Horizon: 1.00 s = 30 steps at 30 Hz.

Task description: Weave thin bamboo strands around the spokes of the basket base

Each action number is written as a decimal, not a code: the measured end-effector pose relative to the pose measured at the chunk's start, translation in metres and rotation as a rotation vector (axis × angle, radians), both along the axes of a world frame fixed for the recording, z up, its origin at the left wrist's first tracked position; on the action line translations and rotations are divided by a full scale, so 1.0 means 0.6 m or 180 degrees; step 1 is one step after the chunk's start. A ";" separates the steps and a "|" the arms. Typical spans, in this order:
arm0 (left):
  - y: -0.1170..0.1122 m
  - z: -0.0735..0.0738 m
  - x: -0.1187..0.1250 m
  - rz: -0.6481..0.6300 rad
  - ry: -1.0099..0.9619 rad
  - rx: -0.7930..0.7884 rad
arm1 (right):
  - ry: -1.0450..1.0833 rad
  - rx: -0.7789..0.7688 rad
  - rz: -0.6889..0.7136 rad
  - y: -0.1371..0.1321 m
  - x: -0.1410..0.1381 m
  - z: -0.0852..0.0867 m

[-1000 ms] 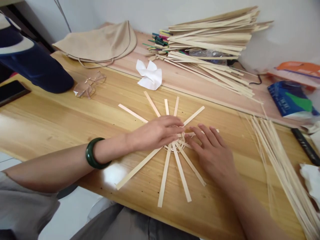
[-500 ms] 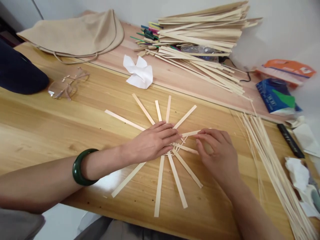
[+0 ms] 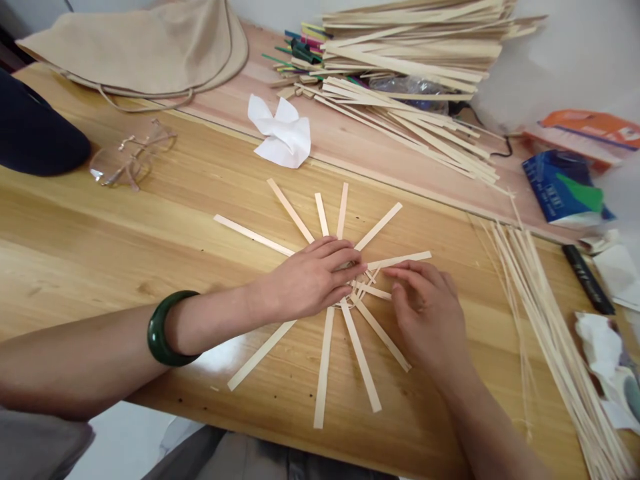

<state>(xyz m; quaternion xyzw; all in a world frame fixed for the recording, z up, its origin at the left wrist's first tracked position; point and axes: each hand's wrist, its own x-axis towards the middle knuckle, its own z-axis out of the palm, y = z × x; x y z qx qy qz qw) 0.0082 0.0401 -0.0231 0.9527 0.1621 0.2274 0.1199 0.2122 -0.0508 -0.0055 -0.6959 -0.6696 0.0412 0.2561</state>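
Several flat pale bamboo strips [image 3: 323, 367] radiate like spokes across the wooden table [image 3: 100, 247], meeting at a small woven hub [image 3: 363, 280]. My left hand [image 3: 310, 280] lies flat over the left of the hub, fingers together, pressing the strips down and hiding part of the weave. A green jade bangle [image 3: 163, 330] circles that wrist. My right hand [image 3: 425, 313] rests just right of the hub, fingers curled, with the fingertips at the strips there. Anything thin between those fingers is too small to tell.
Behind the strips lie glasses [image 3: 127, 160], a crumpled white tissue [image 3: 280, 133] and a beige cloth bag [image 3: 135, 47]. A large pile of bamboo strips [image 3: 410, 47] stands at the back. Long thin splints [image 3: 555, 333] lie to the right, near a blue tissue pack [image 3: 563, 187].
The view has swung and settled slightly. My right hand's fingers have curled in from a spread position near the hub. My left hand stays pressed on the hub.
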 end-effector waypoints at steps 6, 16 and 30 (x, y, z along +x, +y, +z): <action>0.000 0.000 0.000 0.0015 0.0048 -0.0005 | 0.0110 -0.0039 0.0257 -0.003 -0.006 0.002; 0.001 -0.003 0.002 0.0054 0.0020 -0.0042 | 0.0191 -0.0057 0.0349 -0.008 -0.011 0.003; -0.002 -0.004 0.000 0.0062 -0.0004 -0.0170 | -0.0724 0.0268 0.0631 0.035 0.019 0.005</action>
